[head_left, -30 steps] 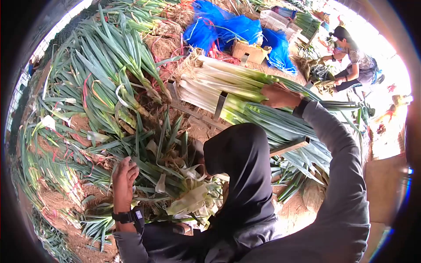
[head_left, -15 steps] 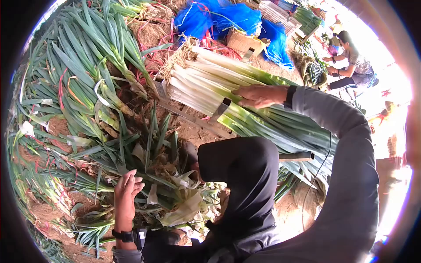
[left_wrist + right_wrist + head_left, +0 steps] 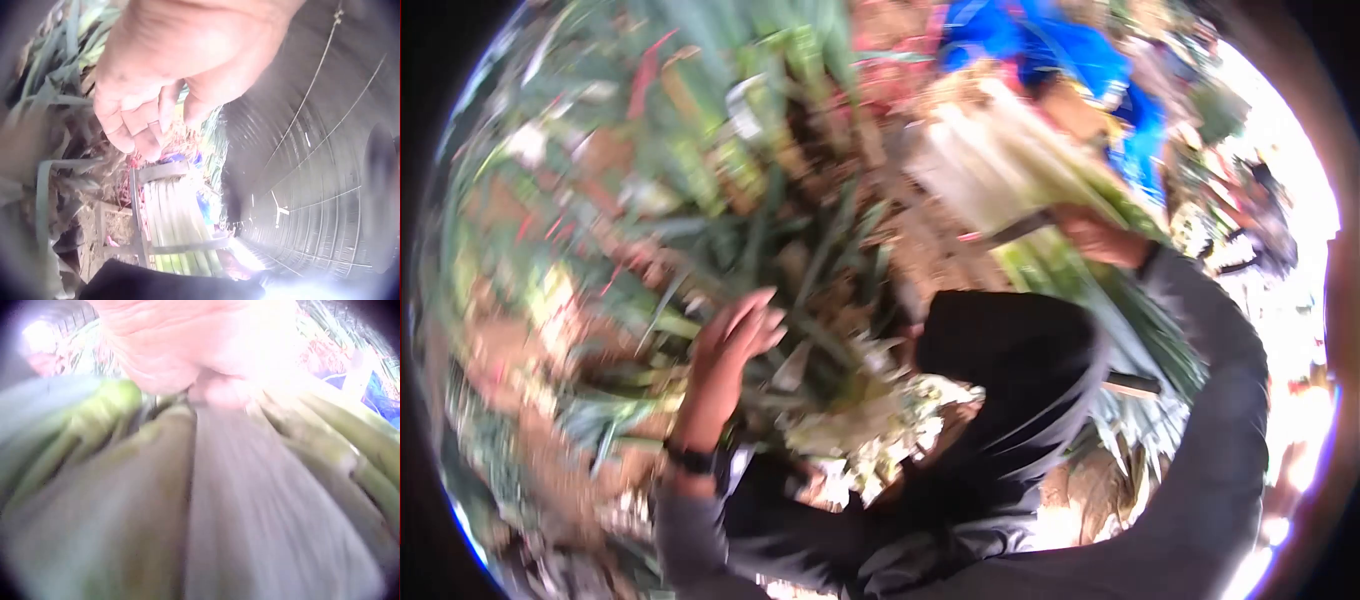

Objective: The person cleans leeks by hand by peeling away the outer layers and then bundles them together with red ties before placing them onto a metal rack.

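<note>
A row of large green onions, white at the root end and green toward the leaves, lies in a metal frame. My right hand rests on these stalks near the frame's upright, where white turns to green. In the right wrist view, green leaves spread out close below that palm. My left hand hangs in the air over loose leaves, its fingers loosely bent with nothing in them. The left wrist view shows the same hand with the framed stalks beyond it.
Heaps of green onions cover the ground at the left. Peeled leaves lie by my bent knee. Blue netting is at the back, and another person crouches at the far right.
My right hand has slid along the stalks from the leaves toward the white part. The head view has swung left and blurred, so the scene shifts right. My left hand stays raised and unoccupied.
</note>
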A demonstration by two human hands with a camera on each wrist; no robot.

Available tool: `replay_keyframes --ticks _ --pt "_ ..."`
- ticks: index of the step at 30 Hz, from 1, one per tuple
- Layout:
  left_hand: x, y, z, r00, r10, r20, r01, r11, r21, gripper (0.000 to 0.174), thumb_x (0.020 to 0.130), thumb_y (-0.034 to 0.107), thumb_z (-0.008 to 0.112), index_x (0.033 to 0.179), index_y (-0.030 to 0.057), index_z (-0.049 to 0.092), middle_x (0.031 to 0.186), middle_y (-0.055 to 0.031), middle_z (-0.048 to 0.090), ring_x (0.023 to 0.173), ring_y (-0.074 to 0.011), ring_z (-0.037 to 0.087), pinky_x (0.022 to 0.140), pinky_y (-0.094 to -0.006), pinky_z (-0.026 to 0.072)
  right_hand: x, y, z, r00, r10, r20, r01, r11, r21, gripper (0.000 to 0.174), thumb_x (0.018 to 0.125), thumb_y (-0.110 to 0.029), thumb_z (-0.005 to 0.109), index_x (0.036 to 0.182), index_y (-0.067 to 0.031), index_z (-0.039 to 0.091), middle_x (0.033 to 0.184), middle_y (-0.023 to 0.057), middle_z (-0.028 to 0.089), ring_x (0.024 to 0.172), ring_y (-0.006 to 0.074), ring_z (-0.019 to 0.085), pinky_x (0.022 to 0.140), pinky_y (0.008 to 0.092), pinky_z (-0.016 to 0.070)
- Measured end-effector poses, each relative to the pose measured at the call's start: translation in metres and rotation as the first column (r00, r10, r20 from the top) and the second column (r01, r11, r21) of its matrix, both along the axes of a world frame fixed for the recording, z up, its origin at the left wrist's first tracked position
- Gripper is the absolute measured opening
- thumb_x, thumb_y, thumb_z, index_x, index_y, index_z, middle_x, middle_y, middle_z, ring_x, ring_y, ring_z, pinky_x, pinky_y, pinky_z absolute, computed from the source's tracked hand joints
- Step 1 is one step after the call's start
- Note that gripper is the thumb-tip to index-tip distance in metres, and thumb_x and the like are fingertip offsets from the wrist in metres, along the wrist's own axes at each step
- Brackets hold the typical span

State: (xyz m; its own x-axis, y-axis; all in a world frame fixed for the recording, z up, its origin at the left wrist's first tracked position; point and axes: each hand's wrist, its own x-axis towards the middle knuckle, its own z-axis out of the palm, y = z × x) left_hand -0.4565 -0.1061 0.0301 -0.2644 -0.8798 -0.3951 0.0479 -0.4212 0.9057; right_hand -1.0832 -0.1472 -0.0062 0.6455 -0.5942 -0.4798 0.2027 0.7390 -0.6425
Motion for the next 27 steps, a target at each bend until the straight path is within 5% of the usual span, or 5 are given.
replay_keyframes --ticks 4,8,14,15,27 --pt "0.054 0.015 0.023 0.967 0.227 -0.117 -0.239 0.965 -0.106 0.045 0.102 0.030 0.060 0.135 -0.0005 0.058 0.119 -0.0137 0.066 0.108 -0.0213 0.066 0.098 -0.0376 0.0532 0.009 -0.008 0.051 0.511 -0.075 -0.856 -0.197 0.959 -0.202 0.047 0.102 -0.014 0.055 0.147 -0.0069 0.042 0.110 0.0014 0.057 0.076 0.0072 0.057 0.057 0.0229 0.0490" --pt "0.108 0.046 0.068 0.799 0.479 -0.363 -0.569 0.797 -0.200 0.034 0.100 0.023 0.064 0.126 0.0009 0.064 0.109 -0.0102 0.072 0.096 -0.0195 0.071 0.094 -0.0364 0.0558 0.100 0.000 0.154 0.135 -0.189 -0.973 -0.650 0.724 -0.231 0.043 0.101 -0.020 0.057 0.141 -0.0037 0.051 0.107 0.0072 0.058 0.073 0.0137 0.061 0.051 0.0275 0.0527" --pt "0.174 0.088 0.070 0.601 0.535 -0.594 -0.722 0.682 -0.116 0.029 0.098 0.020 0.066 0.122 0.0029 0.064 0.107 -0.0054 0.070 0.092 -0.0156 0.067 0.090 -0.0337 0.0549 0.408 0.023 0.209 0.528 0.092 -0.844 -0.629 0.711 -0.316 0.036 0.103 -0.019 0.055 0.131 0.0036 0.059 0.104 0.0110 0.068 0.080 0.0135 0.067 0.062 0.0267 0.0576" --pt "0.180 0.093 0.069 0.565 0.550 -0.615 -0.741 0.666 -0.085 0.029 0.099 0.020 0.066 0.122 0.0030 0.064 0.106 -0.0047 0.070 0.090 -0.0150 0.067 0.089 -0.0332 0.0544 0.452 0.009 0.193 0.459 0.205 -0.864 -0.863 0.334 -0.379 0.037 0.104 -0.022 0.054 0.130 0.0033 0.059 0.097 0.0091 0.069 0.079 0.0137 0.067 0.065 0.0276 0.0595" --pt "0.238 0.137 0.078 0.377 0.713 -0.591 -0.911 0.402 -0.095 0.043 0.101 0.013 0.059 0.136 -0.0094 0.048 0.109 -0.0086 0.059 0.087 -0.0115 0.054 0.088 -0.0305 0.0474 0.754 0.013 -0.259 0.670 0.010 -0.742 -0.707 0.313 -0.635 0.032 0.091 -0.027 0.066 0.097 0.0039 0.065 0.091 0.0247 0.067 0.089 0.0420 0.066 0.079 0.0504 0.0504"
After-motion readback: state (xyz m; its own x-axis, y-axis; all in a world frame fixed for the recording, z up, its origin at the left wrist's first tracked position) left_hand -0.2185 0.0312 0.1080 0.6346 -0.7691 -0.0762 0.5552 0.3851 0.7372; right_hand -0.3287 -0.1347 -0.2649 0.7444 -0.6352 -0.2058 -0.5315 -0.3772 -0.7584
